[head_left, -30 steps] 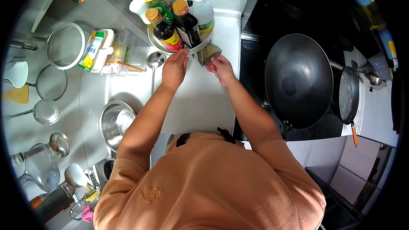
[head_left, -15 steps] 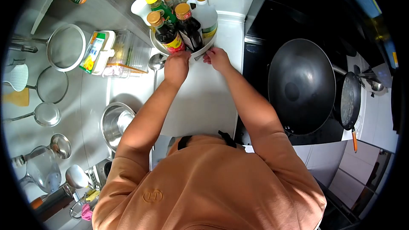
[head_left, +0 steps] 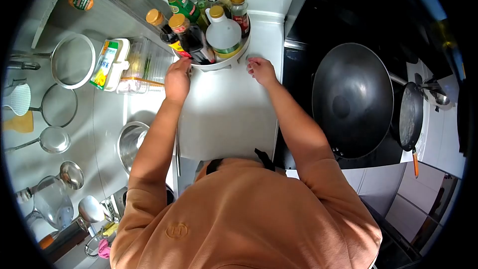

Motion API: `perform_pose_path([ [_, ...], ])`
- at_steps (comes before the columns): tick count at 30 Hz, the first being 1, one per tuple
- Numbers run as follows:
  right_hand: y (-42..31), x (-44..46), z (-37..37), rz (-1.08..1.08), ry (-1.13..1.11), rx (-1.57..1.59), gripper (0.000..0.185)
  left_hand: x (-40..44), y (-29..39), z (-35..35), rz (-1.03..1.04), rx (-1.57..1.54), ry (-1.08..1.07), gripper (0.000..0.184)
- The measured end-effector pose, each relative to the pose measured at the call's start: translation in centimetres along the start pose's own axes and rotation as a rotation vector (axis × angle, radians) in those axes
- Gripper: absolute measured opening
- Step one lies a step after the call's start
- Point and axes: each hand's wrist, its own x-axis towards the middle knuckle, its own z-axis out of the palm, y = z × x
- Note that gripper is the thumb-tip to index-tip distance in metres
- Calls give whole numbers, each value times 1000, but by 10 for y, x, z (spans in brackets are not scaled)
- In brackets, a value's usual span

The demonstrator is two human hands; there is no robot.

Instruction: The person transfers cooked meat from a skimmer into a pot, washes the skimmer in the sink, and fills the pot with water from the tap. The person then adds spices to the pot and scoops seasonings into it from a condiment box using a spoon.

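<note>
A round white tray (head_left: 230, 63) full of several bottles stands at the back of the white counter. Dark sauce bottles (head_left: 193, 40) are at its front left, and a white jug with a gold cap (head_left: 224, 35) is at its front right. My left hand (head_left: 178, 78) is at the tray's front left edge, fingers bent; whether they grip the rim cannot be made out. Just off the tray's right side is my right hand (head_left: 261, 70), its fingers curled near a small object too hidden to name.
A black wok (head_left: 351, 100) sits on the stove at the right, with a flat pan (head_left: 410, 116) beside it. On the left are a steel bowl (head_left: 130, 142), a clear container (head_left: 142, 65) and hanging strainers (head_left: 72, 61). The counter (head_left: 226, 119) lies between my forearms.
The tray has turned, carrying the dark bottles leftward and the white jug toward the front. My left hand has moved left with it; my right hand has shifted slightly right.
</note>
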Motion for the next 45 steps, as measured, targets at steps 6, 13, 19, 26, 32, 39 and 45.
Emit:
perform_pose_path([
  [6, -11, -12, 12, 121, -97, 440, 30, -17, 21, -3, -155, -198, 149, 19],
  [13, -2, -5, 26, 127, -230, 611, 16, -24, 63, 11, 83, -206, 68, 22],
  [19, -2, -40, 31, 121, -215, 722, 20, -13, 69, 11, 58, -242, 89, 20],
  [26, -5, -26, 38, 123, -114, 644, 21, -12, 67, 12, 38, -200, 82, 16],
  [32, -5, -26, 40, 91, -120, 639, 17, -3, 55, 17, 68, -184, 129, 9],
  [39, 7, -45, 32, 70, -107, 627, 16, -3, 53, 17, 68, -173, 115, 7],
  [45, -2, -39, 39, 36, -96, 627, 18, -4, 52, 16, 46, -176, 94, 7],
])
